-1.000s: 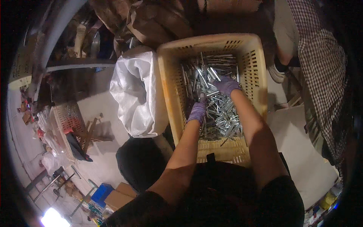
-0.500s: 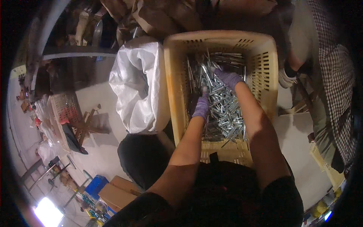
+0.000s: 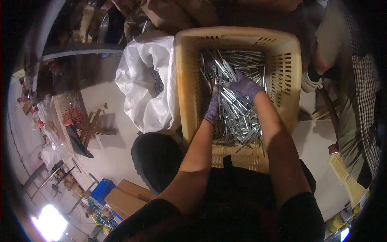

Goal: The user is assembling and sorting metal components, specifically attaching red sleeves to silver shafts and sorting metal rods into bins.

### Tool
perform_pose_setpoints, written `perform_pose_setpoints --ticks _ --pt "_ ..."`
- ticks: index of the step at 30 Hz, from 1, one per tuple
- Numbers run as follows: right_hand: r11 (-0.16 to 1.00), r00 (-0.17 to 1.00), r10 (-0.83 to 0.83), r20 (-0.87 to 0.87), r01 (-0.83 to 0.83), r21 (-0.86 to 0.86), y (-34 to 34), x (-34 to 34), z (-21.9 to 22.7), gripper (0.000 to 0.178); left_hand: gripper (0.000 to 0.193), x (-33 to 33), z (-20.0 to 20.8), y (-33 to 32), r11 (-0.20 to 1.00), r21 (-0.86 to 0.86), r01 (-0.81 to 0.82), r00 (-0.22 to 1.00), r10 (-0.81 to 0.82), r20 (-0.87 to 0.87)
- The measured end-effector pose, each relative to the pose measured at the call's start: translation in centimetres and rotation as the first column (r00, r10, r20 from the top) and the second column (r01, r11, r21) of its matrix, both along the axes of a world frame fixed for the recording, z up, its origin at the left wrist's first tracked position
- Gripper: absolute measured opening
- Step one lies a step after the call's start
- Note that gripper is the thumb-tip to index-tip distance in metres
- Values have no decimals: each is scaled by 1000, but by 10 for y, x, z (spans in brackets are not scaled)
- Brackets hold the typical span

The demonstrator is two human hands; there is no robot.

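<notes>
I see the purple-gloved left hand [image 3: 212,109] and purple-gloved right hand [image 3: 246,87] among slender silvery metal rods [image 3: 236,111], which the deep yellow slotted plastic crate [image 3: 184,86] walls in; a white woven sack [image 3: 131,90] stands just beside. Fingers are partly hidden, so I cannot tell whether either hand clamps any.

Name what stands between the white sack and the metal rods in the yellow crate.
In the head view, the crate's left wall stands between them: the white sack is outside it, the metal rods heaped inside.
</notes>
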State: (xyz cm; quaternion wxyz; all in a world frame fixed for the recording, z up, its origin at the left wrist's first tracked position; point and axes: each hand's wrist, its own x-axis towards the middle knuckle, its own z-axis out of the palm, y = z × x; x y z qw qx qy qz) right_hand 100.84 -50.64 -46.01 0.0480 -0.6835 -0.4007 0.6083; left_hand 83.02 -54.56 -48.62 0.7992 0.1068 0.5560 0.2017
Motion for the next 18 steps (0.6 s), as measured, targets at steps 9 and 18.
perform_pose_setpoints --ticks 9,18 --pt "941 890 -311 -333 240 -239 -18 11 1 76 63 13 20 -3 980 121 156 987 -150 -62" --pt "984 959 -171 -224 177 5 -24 2 7 83 68 28 41 11 991 -42 -124 974 130 187"
